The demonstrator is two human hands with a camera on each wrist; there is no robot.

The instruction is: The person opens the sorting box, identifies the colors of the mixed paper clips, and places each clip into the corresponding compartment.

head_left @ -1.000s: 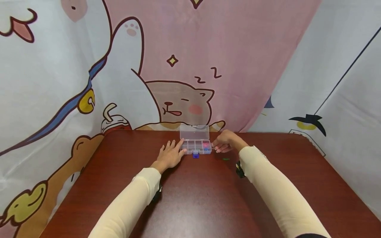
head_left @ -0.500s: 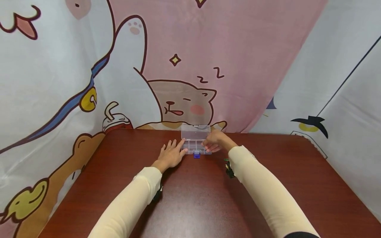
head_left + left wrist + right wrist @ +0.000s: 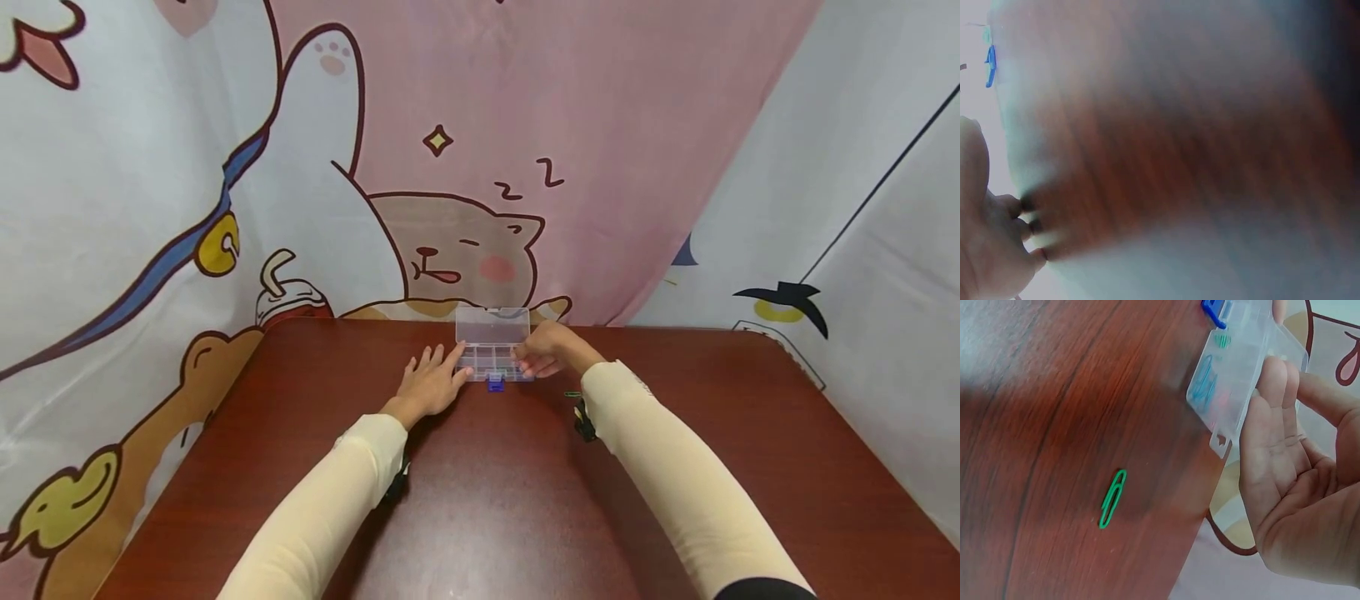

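Note:
A clear plastic compartment box (image 3: 483, 364) stands at the table's far edge with its clear lid (image 3: 492, 326) raised. My left hand (image 3: 429, 388) lies spread beside it, thumb and index fingertip at its left side. My right hand (image 3: 547, 350) reaches over the right compartments, fingers bent downward; the box wall partly hides the fingertips in the right wrist view. Through that wall show a small green piece (image 3: 1222, 340), blue paper clips (image 3: 1204, 384) and something pink (image 3: 1224, 400). A green paper clip (image 3: 1113, 499) lies on the table below my right wrist.
The blue latch (image 3: 495, 382) hangs from the box's front. The brown wooden table (image 3: 480, 500) ends just behind the box, where a cartoon-printed curtain (image 3: 600, 150) hangs. A dark wrist device (image 3: 583, 421) sits under my right sleeve.
My right hand has moved left from beside the box to over its right compartments. Green now shows in a front compartment. My left hand keeps its place, and the head view has shifted slightly.

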